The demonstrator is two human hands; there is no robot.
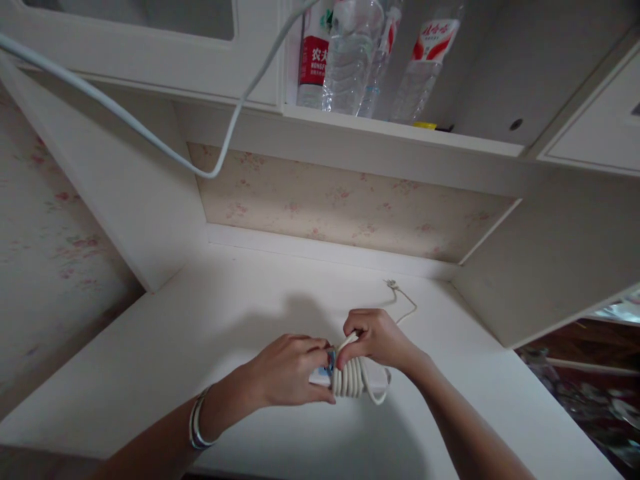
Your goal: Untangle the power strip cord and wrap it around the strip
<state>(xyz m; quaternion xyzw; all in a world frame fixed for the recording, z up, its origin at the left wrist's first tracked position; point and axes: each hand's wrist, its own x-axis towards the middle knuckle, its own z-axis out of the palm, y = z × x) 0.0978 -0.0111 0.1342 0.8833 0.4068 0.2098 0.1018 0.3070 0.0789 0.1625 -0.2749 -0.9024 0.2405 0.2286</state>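
Over the near middle of the white desk (165,373), the left hand (287,370) is gripping the left end of a white power strip (376,378), its fingers curling around and partly covering a blue label (325,371) too small to read. The right hand (377,339) is pinching the cream cord (349,378), which is coiling around the strip; its plug (391,284) is lying farther right. On the far shelf (400,132), 4 plastic bottles (350,60) are standing, the leftmost showing "农夫" and "NONGF", the rightmost "娃哈哈".

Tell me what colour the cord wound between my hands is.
Creamy white; the cord shows in the head view.
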